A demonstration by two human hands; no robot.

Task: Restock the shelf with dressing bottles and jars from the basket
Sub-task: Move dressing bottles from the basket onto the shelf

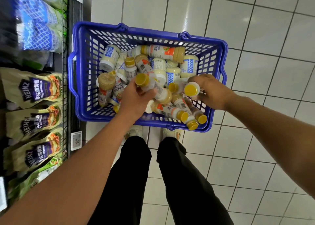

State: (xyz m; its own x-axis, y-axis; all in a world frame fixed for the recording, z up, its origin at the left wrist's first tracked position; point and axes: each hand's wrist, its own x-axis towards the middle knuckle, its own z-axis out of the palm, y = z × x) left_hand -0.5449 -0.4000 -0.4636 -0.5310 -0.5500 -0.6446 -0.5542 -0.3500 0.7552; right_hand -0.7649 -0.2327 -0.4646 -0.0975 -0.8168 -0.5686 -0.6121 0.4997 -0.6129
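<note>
**A:** where's the stuff at?
**B:** shelf (34,88) on my left, basket (81,81) on the floor (255,37) by my feet, bottles (170,111) and jars (173,76) heaped inside.
**A:** and your hands?
**B:** both over the basket. left hand (134,98) wrapped round first bottle (153,86), right hand (213,91) gripping second bottle (191,89).

We record: basket (223,57) blue, walls a slotted grid; dressing bottles (166,52) tan, caps (191,89) yellow, labels white with orange patch; jars (188,66) cream, blue lattice label; shelf pouches (37,88) khaki with dark purple badge; upper pouches (39,34) blue-white lattice; floor tiles (255,37) white, dark grout.
</note>
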